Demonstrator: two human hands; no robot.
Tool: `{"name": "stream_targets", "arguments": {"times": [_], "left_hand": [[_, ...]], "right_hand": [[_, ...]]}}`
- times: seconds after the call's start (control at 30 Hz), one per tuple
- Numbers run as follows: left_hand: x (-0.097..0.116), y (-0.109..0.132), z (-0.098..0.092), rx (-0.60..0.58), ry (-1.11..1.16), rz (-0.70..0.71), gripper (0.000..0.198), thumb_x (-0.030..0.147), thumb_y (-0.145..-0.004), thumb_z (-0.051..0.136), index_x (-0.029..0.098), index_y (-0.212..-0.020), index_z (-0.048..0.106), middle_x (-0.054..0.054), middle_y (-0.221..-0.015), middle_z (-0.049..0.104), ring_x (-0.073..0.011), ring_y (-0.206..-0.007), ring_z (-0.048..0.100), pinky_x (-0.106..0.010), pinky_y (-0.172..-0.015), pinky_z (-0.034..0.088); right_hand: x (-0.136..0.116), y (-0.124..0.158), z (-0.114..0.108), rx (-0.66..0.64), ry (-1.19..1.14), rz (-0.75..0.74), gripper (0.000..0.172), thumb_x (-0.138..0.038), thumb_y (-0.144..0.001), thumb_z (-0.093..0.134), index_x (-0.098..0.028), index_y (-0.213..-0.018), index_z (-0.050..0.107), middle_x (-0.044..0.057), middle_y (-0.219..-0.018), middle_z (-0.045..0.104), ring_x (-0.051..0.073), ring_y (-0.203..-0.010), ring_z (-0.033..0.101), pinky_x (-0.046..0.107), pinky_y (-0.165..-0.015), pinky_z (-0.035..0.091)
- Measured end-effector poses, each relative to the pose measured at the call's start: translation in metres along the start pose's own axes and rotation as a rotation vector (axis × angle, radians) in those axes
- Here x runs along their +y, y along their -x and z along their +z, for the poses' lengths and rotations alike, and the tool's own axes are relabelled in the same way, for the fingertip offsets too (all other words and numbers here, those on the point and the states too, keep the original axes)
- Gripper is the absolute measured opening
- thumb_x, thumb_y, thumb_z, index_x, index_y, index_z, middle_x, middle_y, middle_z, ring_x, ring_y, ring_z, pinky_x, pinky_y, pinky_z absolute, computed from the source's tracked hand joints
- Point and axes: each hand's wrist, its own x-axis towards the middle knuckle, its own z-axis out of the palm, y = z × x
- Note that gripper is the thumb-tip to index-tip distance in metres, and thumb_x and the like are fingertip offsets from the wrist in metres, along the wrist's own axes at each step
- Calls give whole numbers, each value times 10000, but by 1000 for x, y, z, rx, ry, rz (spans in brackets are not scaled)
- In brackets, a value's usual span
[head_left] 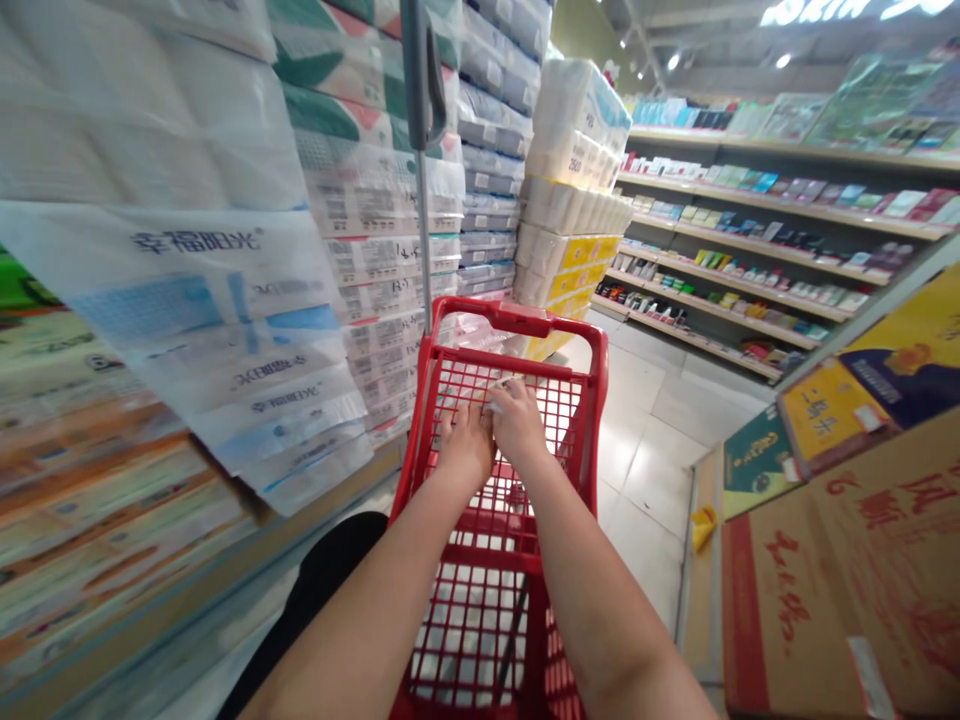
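Red shopping cart (596, 370), taken as reference for everything below. Floor is pale square tile (645, 470), visible right of the cart and running ahead of it down the aisle; the left strip is narrower and partly blurred.

Left hand (465, 445) and right hand (519, 425) lie side by side on the cart's red wire mesh, close together, fingers spread out, not clenched. Small white item (492, 407) sits just beside the right hand's fingers; too small to identify, and no clear grasp on it. Bare forearms come in from the bottom of the view over the basket.

Grey metal pole (425, 230) with a dark grip rises from the cart's far left corner. Black fabric (322, 570) shows just left of the cart.

Left of cart: tall stacks of plastic-wrapped toilet paper packs (382, 230), close alongside, forming the aisle wall. Ahead of cart, right of those: pile of packs with yellow bands (570, 250). Further right: long retail shelves of boxed goods (735, 240). Right of cart, nearest: cardboard cartons with red print (825, 600), a yellow scrap (703, 527) beside them on the floor edge.
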Motion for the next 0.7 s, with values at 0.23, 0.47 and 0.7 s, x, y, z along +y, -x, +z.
{"name": "stream_targets", "arguments": {"times": [0.23,0.47,0.7], "left_hand": [[0,0,0,30,24,5,450,338,-914,438,181,-1336,445,-154,-1351,489,-307,-1275,374,-496,-1079,245],[-1,-2,1,8,2,-4,471,279,-898,429,167,-1355,446,-153,-1374,487,-304,-1302,349,-482,-1075,263],[-1,-1,1,10,-2,4,457,263,-889,458,144,-1330,468,-160,-1380,483,-306,-1286,369,-481,-1067,277]], "right_hand": [[16,-4,1,219,33,144,524,-12,-776,407,-159,-1241,596,138,-1324,499,250,-1241,407,409,-1046,348],[9,-5,5,73,-6,-5,488,-23,-795,423,-183,-1206,633,117,-1324,536,247,-1210,437,396,-1026,361],[5,-2,7,71,6,34,445,-52,-806,451,-184,-1185,641,109,-1258,556,250,-1151,444,379,-1003,374]]}}
